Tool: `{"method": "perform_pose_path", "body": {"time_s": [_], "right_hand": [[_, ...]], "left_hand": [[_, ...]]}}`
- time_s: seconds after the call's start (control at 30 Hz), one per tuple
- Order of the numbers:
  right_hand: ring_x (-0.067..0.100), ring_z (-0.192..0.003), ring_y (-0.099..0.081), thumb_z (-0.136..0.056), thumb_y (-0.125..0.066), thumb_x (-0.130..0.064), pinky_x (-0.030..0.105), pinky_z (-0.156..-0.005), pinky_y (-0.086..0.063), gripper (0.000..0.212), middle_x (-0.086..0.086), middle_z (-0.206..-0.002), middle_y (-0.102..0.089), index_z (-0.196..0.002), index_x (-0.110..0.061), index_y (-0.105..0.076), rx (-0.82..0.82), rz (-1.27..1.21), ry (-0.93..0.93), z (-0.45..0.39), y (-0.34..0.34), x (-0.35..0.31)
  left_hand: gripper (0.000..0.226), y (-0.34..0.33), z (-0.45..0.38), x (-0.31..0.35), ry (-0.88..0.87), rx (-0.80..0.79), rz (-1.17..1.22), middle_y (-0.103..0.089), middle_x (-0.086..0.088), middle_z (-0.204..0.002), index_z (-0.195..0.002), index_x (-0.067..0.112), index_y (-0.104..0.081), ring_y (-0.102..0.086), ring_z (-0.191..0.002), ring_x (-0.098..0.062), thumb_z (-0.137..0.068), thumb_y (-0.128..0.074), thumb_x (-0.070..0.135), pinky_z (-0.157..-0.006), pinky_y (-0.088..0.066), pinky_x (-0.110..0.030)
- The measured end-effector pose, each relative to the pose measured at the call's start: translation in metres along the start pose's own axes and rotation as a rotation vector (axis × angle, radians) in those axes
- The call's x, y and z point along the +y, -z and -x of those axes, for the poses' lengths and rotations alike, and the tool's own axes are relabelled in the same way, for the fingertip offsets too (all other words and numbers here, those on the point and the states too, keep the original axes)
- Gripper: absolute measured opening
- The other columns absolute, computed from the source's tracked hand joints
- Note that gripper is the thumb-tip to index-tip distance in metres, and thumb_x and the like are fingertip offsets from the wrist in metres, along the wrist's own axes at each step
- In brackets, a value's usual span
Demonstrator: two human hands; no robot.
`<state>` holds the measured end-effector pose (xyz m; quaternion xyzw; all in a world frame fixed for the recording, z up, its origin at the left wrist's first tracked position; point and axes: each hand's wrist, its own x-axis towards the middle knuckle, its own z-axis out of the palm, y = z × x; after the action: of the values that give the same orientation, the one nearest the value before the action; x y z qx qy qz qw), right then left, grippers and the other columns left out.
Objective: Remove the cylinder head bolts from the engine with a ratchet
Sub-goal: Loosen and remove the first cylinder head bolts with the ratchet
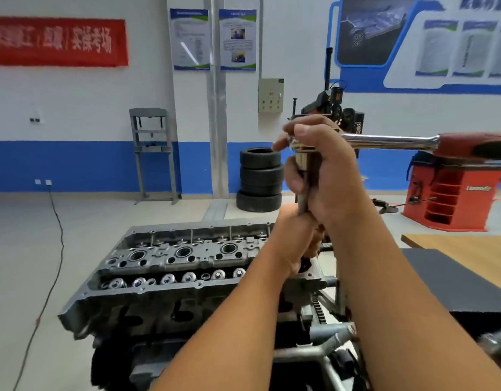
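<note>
The grey cylinder head (170, 261) sits on an engine stand, valve springs and spark plug wells showing. A chrome ratchet (390, 142) with a red handle sticks out to the right at head height. My right hand (325, 167) grips the ratchet's head and the top of its long extension bar (302, 193). Just below, my left hand (294, 244) wraps around the bar's lower part, above the right end of the cylinder head. The bar's tip and any bolt on it are hidden by my hands.
A stack of tyres (260, 179) stands by the blue-and-white back wall, beside a grey press frame (153, 153). A red machine (455, 193) is at the right. A wooden table with a dark mat (455, 277) lies close on my right. A black cable (54, 249) runs across the floor.
</note>
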<state>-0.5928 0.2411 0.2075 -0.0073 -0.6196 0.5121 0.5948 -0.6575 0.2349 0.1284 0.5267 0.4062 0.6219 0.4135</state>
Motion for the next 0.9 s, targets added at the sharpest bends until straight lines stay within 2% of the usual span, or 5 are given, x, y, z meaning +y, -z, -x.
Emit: {"method": "perform_pose_path", "body": {"time_s": [0.27, 0.4, 0.53, 0.77, 0.9], "right_hand": [[0.028, -0.046, -0.059, -0.094, -0.076, -0.021, 0.027, -0.042, -0.045, 0.021, 0.015, -0.081, -0.069, -0.101, -0.005, -0.065, 0.274, 0.253, 0.277, 0.013, -0.002, 0.012], [0.027, -0.043, -0.056, -0.090, -0.071, -0.022, 0.026, -0.043, -0.037, 0.010, 0.020, -0.090, -0.072, -0.091, -0.012, -0.068, 0.108, 0.147, 0.118, 0.007, -0.003, 0.006], [0.018, -0.040, -0.048, -0.096, -0.057, -0.030, 0.024, -0.047, -0.030, 0.018, 0.012, -0.096, -0.073, -0.098, -0.013, -0.061, -0.065, -0.120, -0.011, 0.000, 0.026, -0.001], [0.028, -0.049, -0.063, -0.088, -0.082, -0.025, 0.029, -0.046, -0.045, 0.018, 0.007, -0.072, -0.069, -0.088, -0.015, -0.068, 0.370, 0.121, 0.358, -0.006, 0.016, 0.019], [0.025, -0.057, -0.066, -0.078, -0.083, -0.052, 0.028, -0.046, -0.048, 0.037, 0.008, -0.091, -0.075, -0.093, -0.021, -0.069, 0.307, 0.003, 0.308, 0.005, 0.020, 0.017]], "left_hand": [[0.029, -0.008, -0.004, -0.003, -0.157, 0.078, -0.014, -0.037, -0.005, -0.054, -0.061, 0.002, -0.047, -0.029, -0.050, -0.014, -0.089, -0.053, -0.002, -0.052, -0.023, -0.028], [0.035, -0.001, -0.002, -0.006, -0.061, -0.005, 0.038, -0.032, 0.002, -0.049, -0.051, 0.023, -0.044, -0.022, -0.043, -0.011, -0.086, -0.048, 0.017, -0.046, -0.016, -0.026], [0.024, -0.006, -0.005, -0.006, -0.019, -0.017, -0.008, -0.034, 0.001, -0.050, -0.050, 0.023, -0.043, -0.022, -0.043, -0.012, -0.072, -0.053, 0.020, -0.044, -0.016, -0.023], [0.039, -0.009, -0.015, -0.012, -0.051, 0.065, -0.090, -0.041, 0.004, -0.044, -0.060, 0.007, -0.044, -0.032, -0.039, -0.006, -0.097, -0.053, -0.002, -0.041, -0.029, -0.014], [0.044, -0.010, -0.013, -0.014, -0.117, 0.040, -0.096, -0.041, 0.004, -0.046, -0.058, 0.005, -0.041, -0.032, -0.042, -0.007, -0.100, -0.054, 0.005, -0.042, -0.030, -0.017]]}}
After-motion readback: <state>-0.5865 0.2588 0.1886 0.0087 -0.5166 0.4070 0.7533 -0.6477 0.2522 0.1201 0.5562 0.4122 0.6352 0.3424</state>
